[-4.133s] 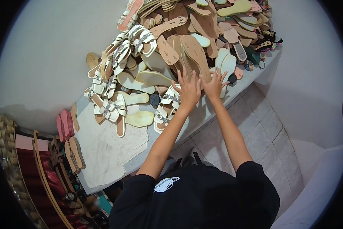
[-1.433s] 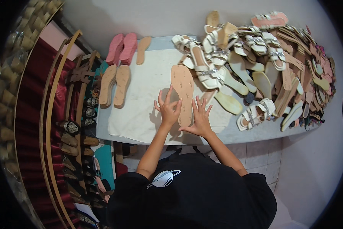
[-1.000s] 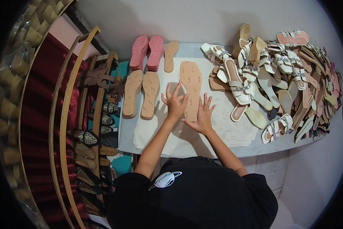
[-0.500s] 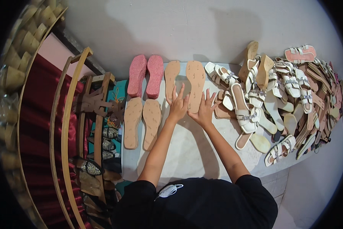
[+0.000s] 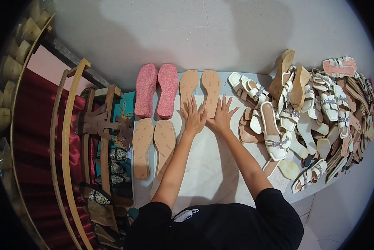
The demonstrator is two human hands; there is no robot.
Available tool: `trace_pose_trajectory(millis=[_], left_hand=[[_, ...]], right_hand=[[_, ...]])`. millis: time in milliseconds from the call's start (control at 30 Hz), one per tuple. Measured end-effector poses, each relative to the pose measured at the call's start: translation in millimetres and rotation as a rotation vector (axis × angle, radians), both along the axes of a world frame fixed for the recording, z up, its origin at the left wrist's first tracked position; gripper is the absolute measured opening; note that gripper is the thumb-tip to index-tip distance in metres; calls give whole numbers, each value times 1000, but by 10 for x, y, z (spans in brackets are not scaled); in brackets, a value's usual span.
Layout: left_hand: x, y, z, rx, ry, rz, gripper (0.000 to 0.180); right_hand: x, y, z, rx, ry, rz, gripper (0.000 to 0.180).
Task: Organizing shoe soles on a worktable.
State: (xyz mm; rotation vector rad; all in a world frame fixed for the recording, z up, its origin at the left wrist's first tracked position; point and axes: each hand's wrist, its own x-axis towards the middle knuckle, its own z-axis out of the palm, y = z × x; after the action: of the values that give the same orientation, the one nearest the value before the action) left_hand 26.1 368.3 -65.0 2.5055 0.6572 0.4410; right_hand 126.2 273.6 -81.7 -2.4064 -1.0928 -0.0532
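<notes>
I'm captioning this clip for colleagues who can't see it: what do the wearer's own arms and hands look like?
The left hand and right hand are bare, five-fingered, with no gloves, rings or watch to be seen. Both forearms are uncovered. Short black sleeves belong to a black shirt with a white print.

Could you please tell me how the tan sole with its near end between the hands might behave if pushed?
The tan sole appears to lie flat, so it would probably slide rather than roll. It shows no obvious curl, so it may be fairly stiff.
</notes>
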Motion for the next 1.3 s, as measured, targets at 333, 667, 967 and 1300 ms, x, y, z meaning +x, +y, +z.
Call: trace_pose_trajectory(millis=[333,667,967,1300], left_hand=[[9,-10,-98,73,186,85,48],[21,-104,-99,8,93,70,51],[-314,-510,98,148,-44,90,47],[-879,-1939,537,98,-239,-57,12]], right_hand=[[7,40,-19,-125,32,18,100],[68,-24,-56,-209,-13,34,102],[-257,-610,182,158,-46,137,55],[-1041,-2187,621,358,-51,-110,14]])
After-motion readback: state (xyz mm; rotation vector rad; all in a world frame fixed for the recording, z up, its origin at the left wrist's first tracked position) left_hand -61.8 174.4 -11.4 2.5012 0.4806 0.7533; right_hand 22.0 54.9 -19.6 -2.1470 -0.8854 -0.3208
